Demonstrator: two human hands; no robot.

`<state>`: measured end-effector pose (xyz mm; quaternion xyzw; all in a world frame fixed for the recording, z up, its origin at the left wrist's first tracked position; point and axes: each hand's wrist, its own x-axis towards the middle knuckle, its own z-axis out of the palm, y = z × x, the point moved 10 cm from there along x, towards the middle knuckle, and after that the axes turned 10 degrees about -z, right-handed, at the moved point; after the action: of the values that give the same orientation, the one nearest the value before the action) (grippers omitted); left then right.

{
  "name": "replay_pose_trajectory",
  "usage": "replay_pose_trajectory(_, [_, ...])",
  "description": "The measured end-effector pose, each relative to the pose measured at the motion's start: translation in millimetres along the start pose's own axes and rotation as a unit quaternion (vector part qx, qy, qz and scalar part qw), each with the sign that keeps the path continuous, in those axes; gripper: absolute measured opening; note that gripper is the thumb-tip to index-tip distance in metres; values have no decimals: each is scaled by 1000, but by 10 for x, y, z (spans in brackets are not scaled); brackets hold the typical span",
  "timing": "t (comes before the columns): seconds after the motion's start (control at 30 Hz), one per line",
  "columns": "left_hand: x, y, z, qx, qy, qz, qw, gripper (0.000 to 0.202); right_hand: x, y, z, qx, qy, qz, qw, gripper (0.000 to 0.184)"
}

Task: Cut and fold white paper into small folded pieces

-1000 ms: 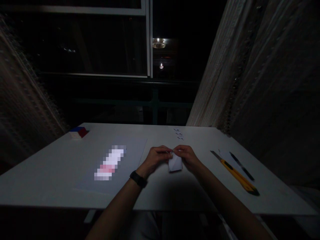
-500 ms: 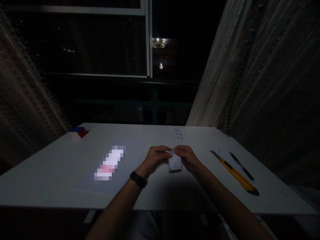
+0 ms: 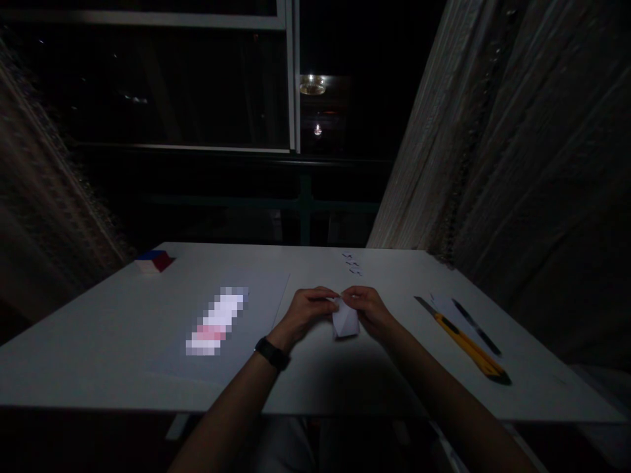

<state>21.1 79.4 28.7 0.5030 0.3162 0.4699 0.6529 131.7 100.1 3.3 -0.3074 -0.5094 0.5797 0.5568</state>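
A small piece of folded white paper [image 3: 346, 320] is held between my two hands over the middle of the table. My left hand [image 3: 309, 309], with a dark band on its wrist, pinches the paper's upper left edge between thumb and fingers. On the other side, my right hand [image 3: 369, 306] grips the upper right edge, its fingertips close to those of the left. Creases run across the paper's front face. Its top edge is partly hidden by my fingers.
On the white table [image 3: 98, 355], a yellow utility knife [image 3: 468, 345] with its blade out and a black pen [image 3: 476, 326] lie at right. A blurred bright screen [image 3: 217, 322] rests on a large sheet at left. A coloured block [image 3: 154, 261] sits far left; small marked papers [image 3: 351, 264] lie behind my hands.
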Motion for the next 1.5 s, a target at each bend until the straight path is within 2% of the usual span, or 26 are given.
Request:
replay_pose_trajectory(0.27, [0, -12, -29, 30, 15, -15, 999, 29, 1, -61, -22, -22, 8, -19, 1000, 27])
replay_pose_trajectory(0.33, [8, -17, -81, 51, 44, -14, 998, 28, 4, -83, -54, -47, 24, -29, 998, 28])
replay_pose_trajectory(0.4, [5, 7, -167, 93, 100, -2, 991, 27, 9, -118, -87, -95, 40, -47, 994, 29])
replay_pose_trajectory(0.5, [-36, 107, -248, 180, 181, 38, 966, 22, 19, -205, -120, -193, 53, -91, 976, 30])
replay_pose_trajectory(0.57, [-59, 159, -228, 226, 195, 59, 952, 19, 23, -254, -138, -245, 59, -117, 961, 29])
replay_pose_trajectory(0.67, [-67, 180, -171, 273, 184, 68, 942, 18, 34, -265, -153, -273, 54, -132, 951, 27])
replay_pose_trajectory(0.8, [-64, 162, -161, 286, 175, 70, 940, 18, 47, -230, -161, -271, 44, -126, 953, 26])
replay_pose_trajectory(0.93, [-53, 139, -205, 279, 190, 68, 939, 17, 41, -220, -146, -256, 46, -122, 958, 27])
replay_pose_trajectory(1.1, [-59, 148, -292, 256, 218, 65, 940, 17, 39, -125, -106, -130, 34, -76, 988, 33])
replay_pose_trajectory(1.3, [-46, 143, -346, 230, 226, 50, 945, 18, 9, -36, -165, -67, 80, -9, 994, 31])
replay_pose_trajectory(1.5, [-46, 144, -356, 224, 226, 46, 947, 18, -5, -21, -191, -55, 102, -4, 993, 30])
